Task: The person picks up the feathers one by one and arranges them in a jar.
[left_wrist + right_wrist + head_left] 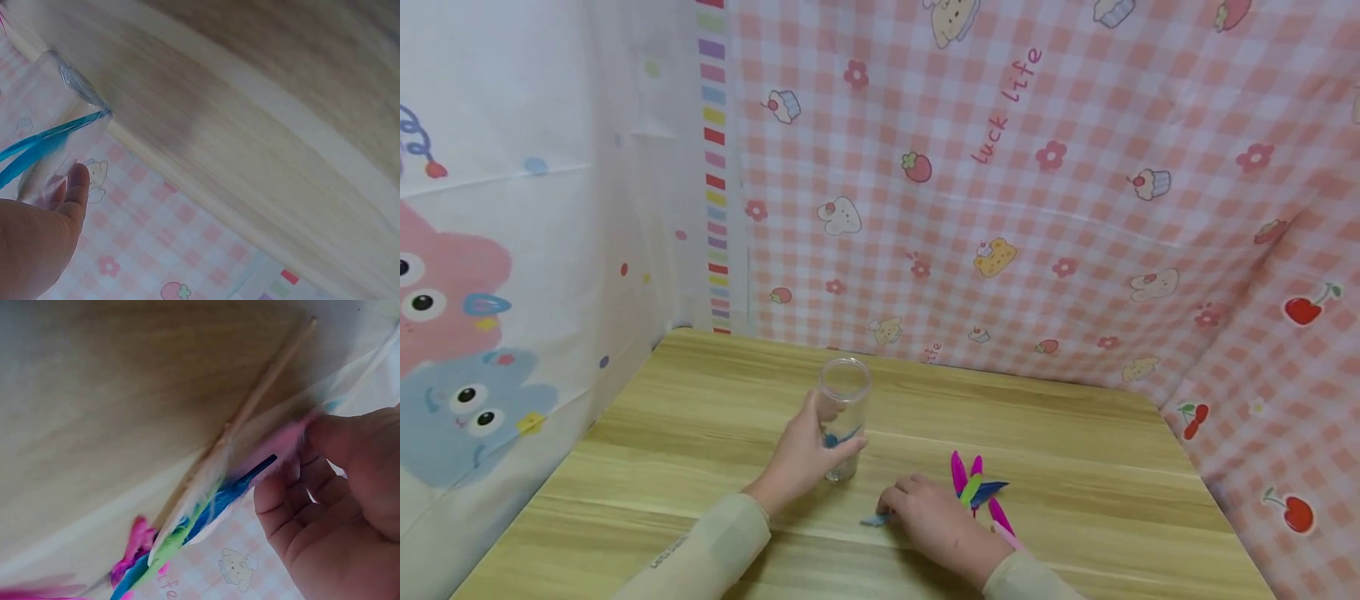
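Note:
My left hand (pixel 811 450) grips a clear cup (pixel 845 383) that stands upright on the table, fingers on its far side and thumb across the front. Blue feathers (pixel 47 144) lean inside the cup in the left wrist view. To its right my right hand (pixel 936 521) is low over the tabletop, fingers curled down, pinching a feather; a light blue feather tip (pixel 875 521) sticks out to the left of the fingertips. In the right wrist view a blurred pink feather (pixel 275 447) runs up to the thumb. My palm hides part of what the fingers hold.
Beside and behind the right hand lie loose feathers: magenta (pixel 958 473), green (pixel 971 490), dark blue (pixel 991 492) and pale pink (pixel 1006 534). The wood-grain table (pixel 700 417) ends at a pink checked cloth (pixel 970 208) behind and a white cloth (pixel 572 250) at left.

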### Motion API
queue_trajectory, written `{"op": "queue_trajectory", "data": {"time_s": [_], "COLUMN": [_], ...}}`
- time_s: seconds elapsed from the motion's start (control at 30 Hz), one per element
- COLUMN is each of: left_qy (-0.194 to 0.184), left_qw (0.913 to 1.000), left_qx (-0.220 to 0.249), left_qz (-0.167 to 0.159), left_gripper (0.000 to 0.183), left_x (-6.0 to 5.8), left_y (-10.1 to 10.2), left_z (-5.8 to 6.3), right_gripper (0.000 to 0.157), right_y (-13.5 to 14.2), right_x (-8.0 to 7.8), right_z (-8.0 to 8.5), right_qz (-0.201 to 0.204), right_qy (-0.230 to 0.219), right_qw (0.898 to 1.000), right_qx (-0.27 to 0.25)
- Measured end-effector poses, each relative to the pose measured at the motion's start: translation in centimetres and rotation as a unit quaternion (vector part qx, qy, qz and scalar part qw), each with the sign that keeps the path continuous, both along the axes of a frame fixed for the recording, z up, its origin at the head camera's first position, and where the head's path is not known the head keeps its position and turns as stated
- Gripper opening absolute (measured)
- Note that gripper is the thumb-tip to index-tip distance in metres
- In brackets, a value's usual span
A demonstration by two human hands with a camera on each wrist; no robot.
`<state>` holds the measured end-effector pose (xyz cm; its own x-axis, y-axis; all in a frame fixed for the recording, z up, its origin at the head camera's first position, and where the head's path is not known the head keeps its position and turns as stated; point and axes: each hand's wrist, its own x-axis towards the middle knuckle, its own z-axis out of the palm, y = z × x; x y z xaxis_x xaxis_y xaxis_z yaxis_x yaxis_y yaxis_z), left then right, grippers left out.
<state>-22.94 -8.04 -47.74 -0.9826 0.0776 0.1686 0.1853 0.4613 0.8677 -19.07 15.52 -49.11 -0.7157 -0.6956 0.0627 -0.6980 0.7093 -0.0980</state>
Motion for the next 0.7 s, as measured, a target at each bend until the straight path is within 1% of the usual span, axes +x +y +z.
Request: {"op": "queue_trajectory", "data": {"time_s": [0.13, 0.2, 0.3, 0.37, 0.4, 0.47, 0.5, 0.57, 0.6, 0.63, 0.67, 0.7], "left_qy": [0.002, 0.003, 0.002, 0.002, 0.002, 0.006, 0.008, 0.010, 0.010, 0.011, 0.008, 0.007], "left_qw": [1.0000, 1.0000, 1.0000, 1.0000, 1.0000, 1.0000, 1.0000, 1.0000, 0.9999, 0.9999, 1.0000, 1.0000], "left_qx": [0.001, 0.001, 0.001, 0.002, 0.001, 0.000, 0.000, 0.000, -0.001, -0.001, 0.002, 0.002], "left_qz": [0.002, 0.002, 0.002, 0.001, 0.001, -0.001, -0.001, -0.001, 0.001, 0.001, 0.003, 0.005], "left_gripper": [0.074, 0.074, 0.075, 0.075, 0.074, 0.073, 0.073, 0.074, 0.074, 0.075, 0.076, 0.076], "left_x": [0.0, 0.1, 0.1, 0.1, 0.1, 0.2, 0.2, 0.2, 0.2, 0.2, 0.2, 0.2], "left_y": [0.0, 0.1, 0.2, 0.2, 0.3, 0.3, 0.3, 0.3, 0.3, 0.3, 0.3, 0.3], "left_z": [0.1, 0.1, 0.2, 0.2, 0.2, 0.2, 0.2, 0.1, 0.1, 0.0, 0.0, 0.0], "right_gripper": [0.015, 0.017, 0.020, 0.017, 0.015, 0.013, 0.014, 0.017, 0.021, 0.024, 0.026, 0.029], "right_y": [-0.3, -0.4, -0.1, 0.3, 0.6, 1.1, 1.4, 1.8, 2.0, 2.2, 2.3, 2.4], "right_x": [0.1, 0.3, 0.3, 0.0, -0.1, -0.5, -0.6, -0.9, -1.0, -1.1, -1.1, -1.2], "right_z": [0.0, 0.0, 0.1, 0.4, 0.6, 1.0, 1.2, 1.6, 1.8, 1.9, 2.1, 2.3], "right_qz": [-0.012, -0.021, -0.033, -0.044, -0.050, -0.060, -0.069, -0.088, -0.096, -0.103, -0.110, -0.114], "right_qy": [0.004, -0.003, -0.033, -0.074, -0.104, -0.158, -0.183, -0.235, -0.254, -0.265, -0.275, -0.282], "right_qw": [0.999, 0.998, 0.998, 0.996, 0.992, 0.978, 0.968, 0.943, 0.932, 0.925, 0.918, 0.915], "right_qx": [0.050, 0.060, 0.030, -0.017, -0.050, -0.124, -0.159, -0.218, -0.239, -0.253, -0.262, -0.267]}}
